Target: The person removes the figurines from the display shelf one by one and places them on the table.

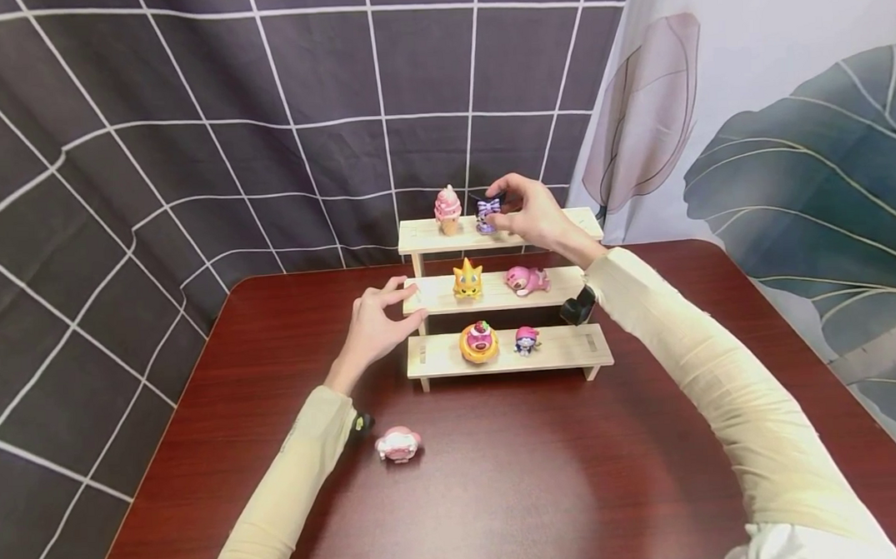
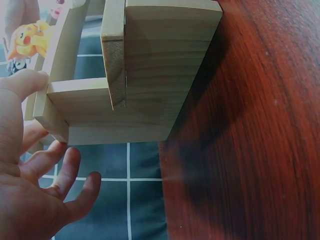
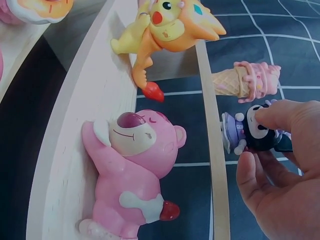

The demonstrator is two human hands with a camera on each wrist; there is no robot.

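Pinches bowed figure, upper centre, with right hand, shelf with left hand; has five other figures shelved, leaves pink-white figure on desk.

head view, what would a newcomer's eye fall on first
The pale wooden shelf stands out against the dark red table, with two figurines on each of its three tiers. On the top tier, the right hand holds a purple and black figurine beside a pink ice cream cone, while the left hand pinches the middle tier's left end. A pink and white figurine sits apart on the table.
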